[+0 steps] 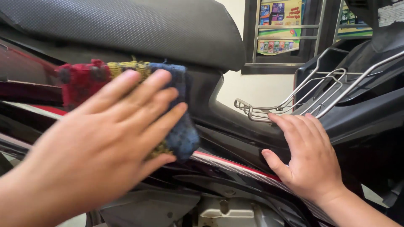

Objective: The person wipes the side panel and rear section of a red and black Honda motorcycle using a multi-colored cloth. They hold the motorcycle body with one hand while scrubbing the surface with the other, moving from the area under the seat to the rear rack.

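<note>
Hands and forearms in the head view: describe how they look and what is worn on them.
Both are bare. The left hand and the right hand wear no gloves, and no rings, watch or bracelet show. No sleeves reach the visible forearms. The left one looks soft and blurred; the right one is sharp, with short nails.

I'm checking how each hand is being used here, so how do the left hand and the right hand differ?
The left hand presses a red, yellow and blue knitted cloth against the motorbike's side panel; the right hand holds nothing. The left hand is blurred, the right hand sharp. The left sits below the black seat, while the right lies flat beside the metal rack. Both have fingers spread, palm down.
</note>
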